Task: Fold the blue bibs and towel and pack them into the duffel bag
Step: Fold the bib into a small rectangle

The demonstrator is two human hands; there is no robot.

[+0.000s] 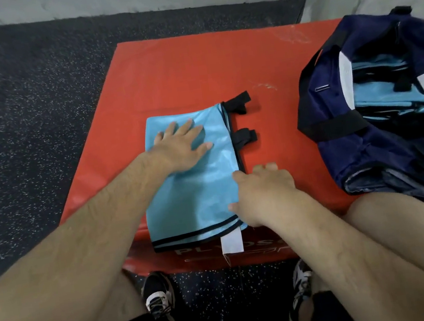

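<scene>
A light blue bib [204, 189] with black trim and black straps lies folded on the red box [192, 75]. My left hand [181, 145] presses flat on its upper left part, fingers straight. At the bib's right edge my right hand [262, 191] has its fingers curled over the black trim and its thumb on the cloth. The navy duffel bag [337, 125] stands open at the right, with more folded blue cloth [376, 91] inside.
The red box sits on dark speckled rubber floor [20, 120], near a grey wall at the back. My knees and shoes [159, 297] are below the box's front edge. A white label hangs from the bib's near hem.
</scene>
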